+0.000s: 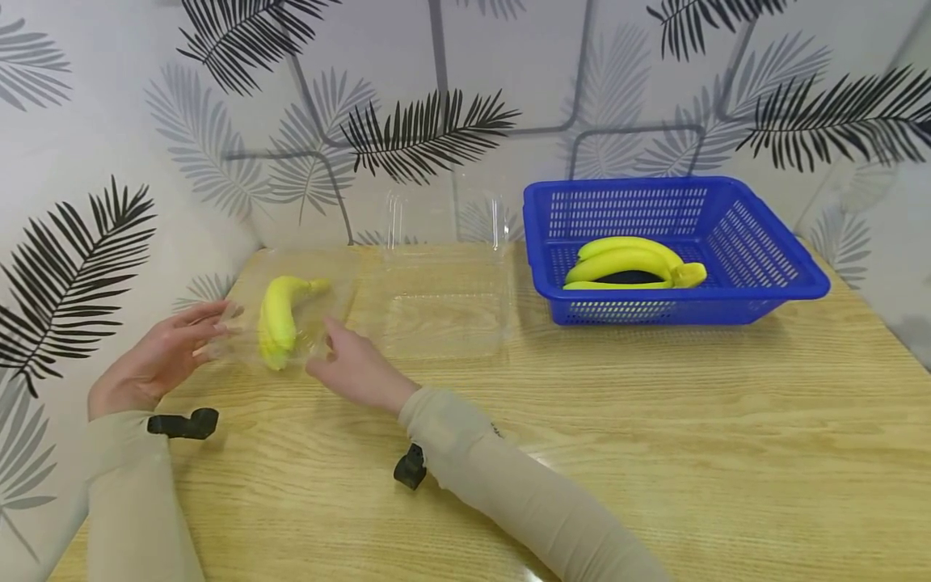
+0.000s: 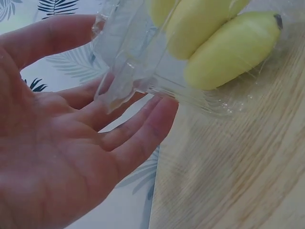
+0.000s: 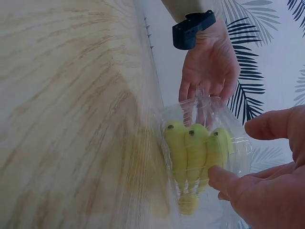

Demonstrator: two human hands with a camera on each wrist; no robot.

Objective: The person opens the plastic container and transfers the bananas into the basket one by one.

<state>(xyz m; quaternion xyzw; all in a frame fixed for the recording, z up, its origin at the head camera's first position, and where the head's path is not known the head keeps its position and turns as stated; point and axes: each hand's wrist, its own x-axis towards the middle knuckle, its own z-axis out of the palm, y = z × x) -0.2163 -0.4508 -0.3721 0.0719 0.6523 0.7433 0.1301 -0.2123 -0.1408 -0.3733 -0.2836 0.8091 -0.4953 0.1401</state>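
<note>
Banana bunch (image 1: 276, 319) inside a clear plastic box (image 1: 309, 315), left part of the wooden desk (image 1: 582, 420). Long axis runs roughly near to far, bowed: free tips toward the wearer, far end bending right into the stem. From the right wrist, three dark tips side by side nearest the left hand, stem at the opposite end.

Left hand (image 1: 160, 356) at the box's left side: fingers loosely extended, fingertips touching the plastic, not closed round it. Right hand (image 1: 360, 368) at the near right corner, thumb and forefinger apart; cannot tell whether they grip the wall.

Right of the box, a second clear box (image 1: 444, 327), base flat on the desk, lid (image 1: 444, 218) raised at the back. It stands between the bananas and a blue basket (image 1: 691, 313); right sleeve (image 1: 524, 485) slants across the near side. Basket holds another yellow bunch (image 1: 640, 257), stem pointing right, with a dark object (image 1: 631, 276) showing through its curve. Leaf-patterned covering (image 1: 545, 48) behind.

Hard to make out: transparent rims, faint against wood; whether the first box is closed, or clear of the desk. Dark object mostly hidden by its bunch; basket's front wall masks the lower contents. Left wrist view cuts off the bananas at the top.
</note>
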